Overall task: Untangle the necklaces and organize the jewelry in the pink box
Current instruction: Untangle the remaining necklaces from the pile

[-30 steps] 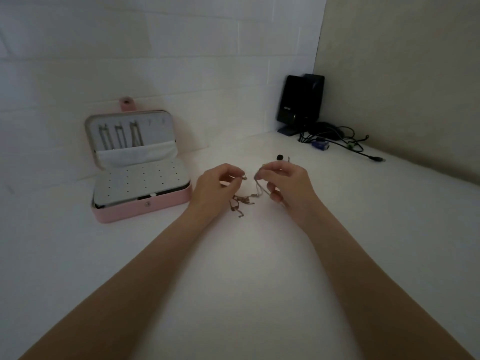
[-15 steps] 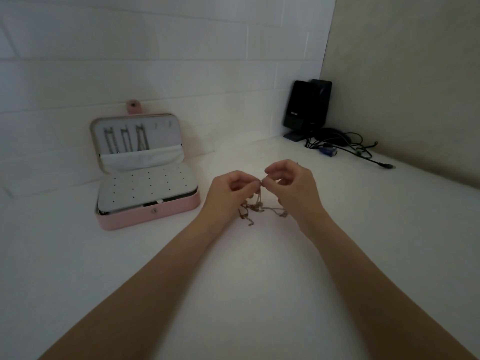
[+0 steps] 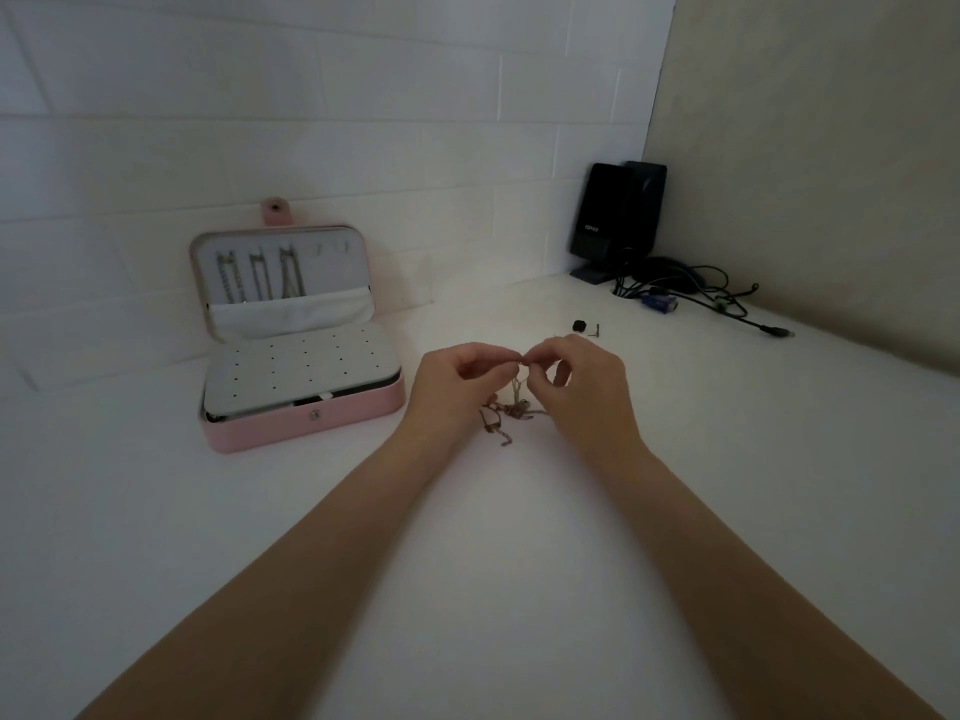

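The left hand (image 3: 457, 384) and right hand (image 3: 582, 387) meet fingertip to fingertip, each pinching the same chain of the tangled necklaces (image 3: 506, 418), which hang straight down between them onto the middle of the tabletop (image 3: 467, 589). The knot lies just below both hands, equally near each. The open pink box (image 3: 301, 413) sits to the left, towards the tabletop's back edge.

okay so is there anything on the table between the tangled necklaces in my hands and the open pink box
Nothing visible does. The tangled necklaces hang from the left hand and right hand, and only bare white table lies between them and the pink box to the left. The box lid stands open.
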The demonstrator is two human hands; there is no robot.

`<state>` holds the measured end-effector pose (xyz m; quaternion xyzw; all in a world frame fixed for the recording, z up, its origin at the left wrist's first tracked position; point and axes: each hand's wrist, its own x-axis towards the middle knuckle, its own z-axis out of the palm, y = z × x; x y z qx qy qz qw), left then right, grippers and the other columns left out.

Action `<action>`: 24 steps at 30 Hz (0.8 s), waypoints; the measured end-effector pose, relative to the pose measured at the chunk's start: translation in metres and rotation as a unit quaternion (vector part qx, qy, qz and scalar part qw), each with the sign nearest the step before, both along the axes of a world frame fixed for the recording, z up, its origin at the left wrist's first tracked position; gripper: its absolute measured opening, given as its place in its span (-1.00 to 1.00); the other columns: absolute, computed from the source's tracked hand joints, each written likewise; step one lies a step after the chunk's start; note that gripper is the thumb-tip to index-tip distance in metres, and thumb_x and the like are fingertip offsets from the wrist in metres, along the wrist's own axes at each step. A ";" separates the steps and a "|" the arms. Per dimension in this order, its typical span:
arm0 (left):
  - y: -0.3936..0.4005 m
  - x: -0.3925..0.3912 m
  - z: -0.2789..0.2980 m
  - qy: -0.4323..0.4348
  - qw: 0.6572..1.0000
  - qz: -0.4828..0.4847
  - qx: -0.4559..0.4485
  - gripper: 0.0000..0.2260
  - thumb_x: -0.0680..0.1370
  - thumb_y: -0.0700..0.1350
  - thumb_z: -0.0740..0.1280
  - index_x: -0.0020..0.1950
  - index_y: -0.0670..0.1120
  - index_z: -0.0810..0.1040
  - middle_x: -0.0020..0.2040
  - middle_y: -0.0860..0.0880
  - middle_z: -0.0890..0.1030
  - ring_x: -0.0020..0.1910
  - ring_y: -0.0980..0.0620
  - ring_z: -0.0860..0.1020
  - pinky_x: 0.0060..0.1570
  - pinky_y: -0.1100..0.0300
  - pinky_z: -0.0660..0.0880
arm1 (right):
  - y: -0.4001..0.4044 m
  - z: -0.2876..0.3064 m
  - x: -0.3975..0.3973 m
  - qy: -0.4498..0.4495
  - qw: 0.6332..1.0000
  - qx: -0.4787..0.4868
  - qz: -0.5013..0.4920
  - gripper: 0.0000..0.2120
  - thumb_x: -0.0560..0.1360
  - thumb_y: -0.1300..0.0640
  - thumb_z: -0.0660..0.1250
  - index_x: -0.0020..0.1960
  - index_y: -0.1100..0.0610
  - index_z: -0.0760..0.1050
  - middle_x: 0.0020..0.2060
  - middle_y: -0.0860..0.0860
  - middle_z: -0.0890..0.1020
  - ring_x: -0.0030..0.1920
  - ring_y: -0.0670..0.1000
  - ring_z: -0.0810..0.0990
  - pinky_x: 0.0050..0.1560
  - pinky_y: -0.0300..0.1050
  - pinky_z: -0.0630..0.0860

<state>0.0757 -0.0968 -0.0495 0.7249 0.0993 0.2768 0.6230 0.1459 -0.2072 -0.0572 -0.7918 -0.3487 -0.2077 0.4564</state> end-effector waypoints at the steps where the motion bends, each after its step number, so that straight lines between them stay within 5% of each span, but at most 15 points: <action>1: 0.000 0.000 0.000 -0.001 1.000 0.005 -0.003 -0.86 0.46 -0.28 0.40 -0.13 -0.03 0.63 -0.27 0.05 0.64 -0.31 0.27 0.56 -0.23 0.41 0.48 | 0.000 0.001 0.000 0.006 1.000 0.007 0.002 -0.92 0.42 0.30 0.35 -0.16 0.18 0.61 -0.24 0.05 0.63 -0.34 -0.02 0.47 -0.14 -0.10 0.47; 4: 0.000 -0.001 -0.001 -0.002 1.000 0.015 -0.009 -0.86 0.45 -0.26 0.42 -0.07 -0.04 0.60 -0.24 -0.02 0.65 -0.26 0.18 0.57 -0.21 0.37 0.49 | -0.001 0.004 -0.002 0.030 0.999 0.016 0.011 -0.93 0.43 0.27 0.37 -0.16 0.18 0.63 -0.26 0.00 0.60 -0.39 -0.17 0.43 -0.20 -0.42 0.34; 11: 0.000 -0.005 -0.001 -0.007 1.000 0.009 0.011 -0.87 0.46 -0.28 0.40 -0.06 -0.08 0.58 -0.26 0.00 0.65 -0.31 0.22 0.58 -0.22 0.41 0.48 | -0.003 0.008 -0.003 0.098 0.994 0.008 0.048 -0.95 0.42 0.22 0.41 -0.20 0.15 0.64 -0.31 -0.03 0.60 -0.39 -0.21 0.47 -0.21 -0.52 0.32; 18: 0.001 -0.003 -0.004 0.014 0.997 0.034 0.062 -0.88 0.45 -0.29 0.40 -0.09 -0.08 0.59 -0.26 0.01 0.65 -0.36 0.28 0.58 -0.26 0.43 0.48 | -0.004 0.003 -0.001 0.076 0.996 -0.016 0.051 -0.96 0.41 0.23 0.43 -0.18 0.12 0.65 -0.22 0.04 0.66 -0.38 -0.24 0.46 -0.16 -0.46 0.34; 21: 0.001 -0.003 -0.005 0.028 0.993 0.051 0.101 -0.87 0.45 -0.27 0.39 -0.07 -0.07 0.59 -0.28 0.04 0.66 -0.39 0.28 0.56 -0.29 0.42 0.47 | -0.001 0.001 -0.001 0.037 0.997 -0.028 0.053 -0.94 0.39 0.27 0.41 -0.17 0.14 0.64 -0.24 0.07 0.65 -0.38 -0.13 0.44 0.01 -0.14 0.44; 24: 0.001 -0.003 -0.004 0.030 0.992 0.049 0.111 -0.89 0.45 -0.26 0.39 -0.09 -0.07 0.60 -0.30 0.07 0.64 -0.39 0.30 0.55 -0.31 0.46 0.45 | 0.000 0.001 -0.003 0.001 0.999 -0.035 0.040 -0.95 0.38 0.28 0.40 -0.20 0.15 0.60 -0.26 0.07 0.61 -0.31 0.01 0.47 -0.11 -0.02 0.47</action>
